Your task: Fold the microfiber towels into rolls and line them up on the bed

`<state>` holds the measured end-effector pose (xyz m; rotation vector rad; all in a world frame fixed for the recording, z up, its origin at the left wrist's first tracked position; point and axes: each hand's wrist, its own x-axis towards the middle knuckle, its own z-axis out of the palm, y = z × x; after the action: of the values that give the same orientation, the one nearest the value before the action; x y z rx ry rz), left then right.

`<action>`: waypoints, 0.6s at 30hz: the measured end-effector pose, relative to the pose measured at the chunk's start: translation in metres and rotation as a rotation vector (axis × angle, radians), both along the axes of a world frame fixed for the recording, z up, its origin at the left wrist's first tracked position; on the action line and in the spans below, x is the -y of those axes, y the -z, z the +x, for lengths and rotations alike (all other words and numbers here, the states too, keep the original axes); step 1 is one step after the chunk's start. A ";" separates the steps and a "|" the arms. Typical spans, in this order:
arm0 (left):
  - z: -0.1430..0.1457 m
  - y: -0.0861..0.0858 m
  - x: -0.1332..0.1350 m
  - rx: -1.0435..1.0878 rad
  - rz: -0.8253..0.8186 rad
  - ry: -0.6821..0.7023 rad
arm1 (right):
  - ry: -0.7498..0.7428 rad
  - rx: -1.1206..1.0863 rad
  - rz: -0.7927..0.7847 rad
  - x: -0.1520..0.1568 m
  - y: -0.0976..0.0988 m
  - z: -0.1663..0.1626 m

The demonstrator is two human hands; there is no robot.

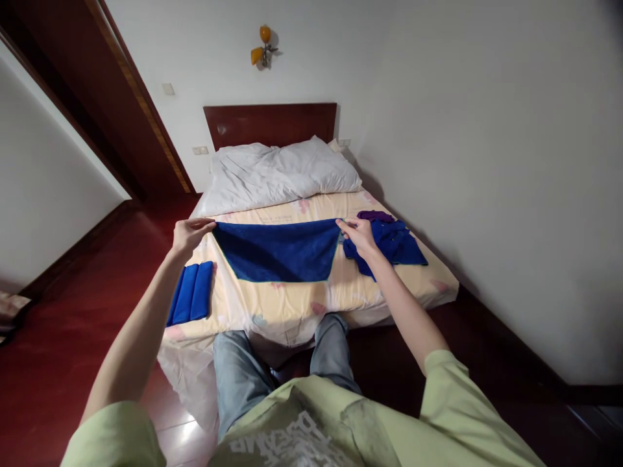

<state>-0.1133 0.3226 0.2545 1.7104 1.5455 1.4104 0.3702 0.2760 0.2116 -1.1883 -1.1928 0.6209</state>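
A dark blue towel (pixel 280 251) is stretched out over the bed (pixel 292 305), its top edge held taut. My left hand (pixel 189 233) pinches the towel's upper left corner. My right hand (pixel 359 235) pinches its upper right corner. The towel's lower edge rests on the pale yellow sheet. Both arms reach forward from my green sleeves.
A folded blue towel stack (pixel 192 293) lies at the bed's left edge. A heap of unfolded blue towels (pixel 394 243) with a purple cloth (pixel 374 215) sits to the right. White pillows (pixel 280 172) lie by the wooden headboard (pixel 270 123). Red wooden floor (pixel 58 350) lies left.
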 end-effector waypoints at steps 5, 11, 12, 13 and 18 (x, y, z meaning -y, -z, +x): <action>0.004 -0.004 0.018 -0.148 -0.006 -0.113 | 0.024 0.039 0.077 0.013 -0.008 0.003; 0.003 -0.011 0.038 -0.210 0.138 -0.139 | 0.023 0.021 0.049 0.028 -0.013 0.014; 0.003 -0.013 0.043 -0.216 0.167 -0.126 | 0.019 0.020 0.046 0.031 -0.013 0.015; 0.003 -0.013 0.048 -0.223 0.191 -0.107 | 0.014 0.020 0.043 0.034 -0.014 0.017; 0.004 -0.017 0.075 -0.208 0.120 -0.012 | -0.026 0.024 0.020 0.051 -0.016 0.031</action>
<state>-0.1094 0.2471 0.2719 1.9768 1.6081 1.3930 0.4016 0.2247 0.2280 -1.1675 -1.2344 0.6142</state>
